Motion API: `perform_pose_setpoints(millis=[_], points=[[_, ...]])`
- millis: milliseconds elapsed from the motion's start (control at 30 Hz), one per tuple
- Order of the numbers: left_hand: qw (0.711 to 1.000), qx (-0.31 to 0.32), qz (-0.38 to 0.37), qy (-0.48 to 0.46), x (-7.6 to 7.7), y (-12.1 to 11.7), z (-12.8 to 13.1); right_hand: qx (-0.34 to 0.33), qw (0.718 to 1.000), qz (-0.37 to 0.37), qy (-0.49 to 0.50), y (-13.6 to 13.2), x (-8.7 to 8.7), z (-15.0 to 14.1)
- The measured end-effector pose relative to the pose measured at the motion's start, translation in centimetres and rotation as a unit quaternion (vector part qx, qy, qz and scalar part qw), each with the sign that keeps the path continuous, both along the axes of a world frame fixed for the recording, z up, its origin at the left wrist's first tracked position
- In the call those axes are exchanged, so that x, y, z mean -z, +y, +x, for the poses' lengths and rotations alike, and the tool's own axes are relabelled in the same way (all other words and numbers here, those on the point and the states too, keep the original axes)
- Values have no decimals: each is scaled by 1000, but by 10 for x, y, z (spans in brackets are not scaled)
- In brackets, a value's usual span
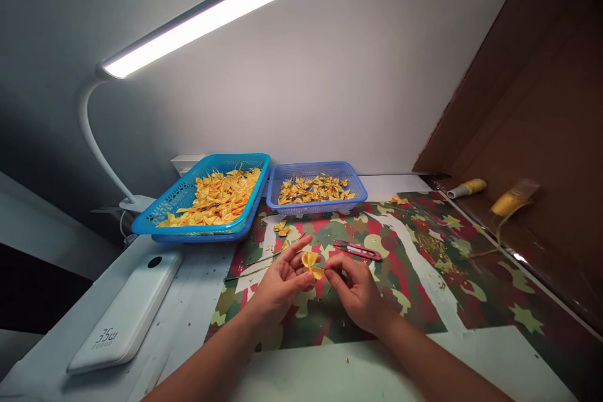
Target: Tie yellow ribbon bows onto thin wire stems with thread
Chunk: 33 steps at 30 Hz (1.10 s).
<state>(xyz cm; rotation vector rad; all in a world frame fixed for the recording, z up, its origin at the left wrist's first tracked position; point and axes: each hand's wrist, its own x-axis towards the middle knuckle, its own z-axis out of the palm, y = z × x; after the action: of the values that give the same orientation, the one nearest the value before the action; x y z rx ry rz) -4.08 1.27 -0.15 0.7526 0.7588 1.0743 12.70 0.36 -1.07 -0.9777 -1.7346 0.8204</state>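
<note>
My left hand (282, 279) pinches a small yellow ribbon bow (312, 264) between thumb and fingertips, held just above the patterned mat (414, 276). My right hand (358, 289) is closed in a pinch against the bow's right side; what it grips there is too small to make out. A thin gold wire (254, 268) runs out to the left from under my left hand. Red thread snips (358, 250) lie on the mat just beyond my right hand. Another loose yellow bow (281, 228) rests on the mat near the baskets.
A large blue basket (155, 213) and a smaller blue basket (355, 182), both filled with yellow bows, stand at the back. A white power bank (127, 314) lies at left. A desk lamp (226, 6) glows overhead. Yellow thread spools (511, 200) sit right by a cardboard wall.
</note>
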Motion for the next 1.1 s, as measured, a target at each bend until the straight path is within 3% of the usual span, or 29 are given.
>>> perform_pose_setpoints(millis=[233, 467, 600, 833, 1100], points=[[994, -96, 16, 52, 1, 3, -3, 64, 995, -45, 63, 3, 7, -1], [994, 10, -46, 101, 7, 1, -6, 76, 992, -57, 82, 4, 10, -1], [999, -9, -24, 25, 5, 1, -3, 73, 992, -57, 89, 4, 9, -1], [997, -47, -67, 0, 2, 5, -1, 38, 998, -24, 40, 1, 4, -3], [996, 30, -75, -47, 6, 1, -5, 25, 1000, 5, 3, 0, 2, -4]])
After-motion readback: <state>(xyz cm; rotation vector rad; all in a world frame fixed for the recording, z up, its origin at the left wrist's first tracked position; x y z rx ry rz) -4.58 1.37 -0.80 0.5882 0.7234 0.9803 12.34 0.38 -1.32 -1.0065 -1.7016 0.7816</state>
